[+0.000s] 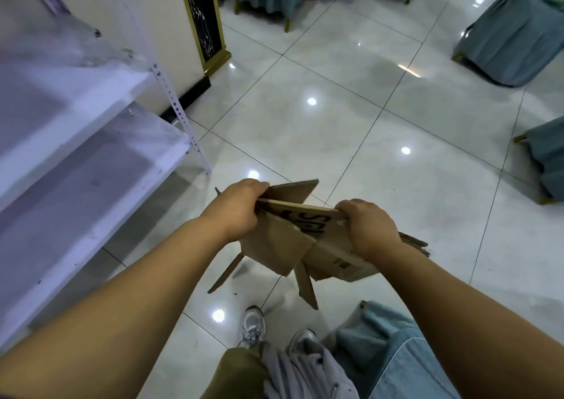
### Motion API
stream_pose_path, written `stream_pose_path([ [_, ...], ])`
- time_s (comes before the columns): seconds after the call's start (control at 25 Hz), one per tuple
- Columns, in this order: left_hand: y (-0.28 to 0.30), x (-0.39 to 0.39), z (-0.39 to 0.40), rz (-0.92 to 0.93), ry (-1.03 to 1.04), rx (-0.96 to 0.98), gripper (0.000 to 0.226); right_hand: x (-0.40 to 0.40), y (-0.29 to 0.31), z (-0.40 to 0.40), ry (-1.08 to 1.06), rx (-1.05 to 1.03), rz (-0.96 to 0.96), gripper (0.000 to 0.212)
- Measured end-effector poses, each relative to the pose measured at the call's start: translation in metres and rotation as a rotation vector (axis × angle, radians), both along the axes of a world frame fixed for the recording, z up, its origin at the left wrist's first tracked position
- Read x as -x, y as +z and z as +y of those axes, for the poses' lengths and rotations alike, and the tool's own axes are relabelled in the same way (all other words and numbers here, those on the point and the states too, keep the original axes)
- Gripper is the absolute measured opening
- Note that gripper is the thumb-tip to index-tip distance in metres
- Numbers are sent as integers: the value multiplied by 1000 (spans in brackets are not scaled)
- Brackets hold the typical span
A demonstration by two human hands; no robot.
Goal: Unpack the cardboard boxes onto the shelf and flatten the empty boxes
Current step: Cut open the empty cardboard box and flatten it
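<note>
You've got the cardboard box (308, 240) mid-air over the tile floor (381, 142), just right of the shelf (91, 142). Left hand (236, 211) and right hand (364, 227) each clamp an end w/ curled fingers, prob. so you can squash it flat. Flaps hang loose underneath, not flat yet.

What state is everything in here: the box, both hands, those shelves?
Cardboard box: empty, partly collapsed, flaps splayed, held above the floor.
Left hand: grips the box's left end.
Right hand: grips the box's right end.
Shelf: two boards in view, nothing unpacked visible on them.
</note>
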State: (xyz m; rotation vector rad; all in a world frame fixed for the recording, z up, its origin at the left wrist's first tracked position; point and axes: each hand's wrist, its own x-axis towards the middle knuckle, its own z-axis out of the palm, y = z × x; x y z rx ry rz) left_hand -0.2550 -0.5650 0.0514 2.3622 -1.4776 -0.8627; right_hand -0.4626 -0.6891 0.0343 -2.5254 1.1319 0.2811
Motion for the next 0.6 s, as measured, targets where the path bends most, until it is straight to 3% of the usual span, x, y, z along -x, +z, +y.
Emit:
stream_pose_path([
  [0.08,3,-20,1,-8,19,-1,63,-20,2,-2,11,4,-5,24],
  [0.24,13,-46,-2,-40,28,71,58,-51,4,-8,21,17,-22,22],
  [0.44,3,-55,-14,-161,-144,-61,58,-66,12,-25,71,59,-28,19],
  [0.6,-6,-56,-39,-240,-165,-108,50,-63,22,-62,53,79,-62,17],
])
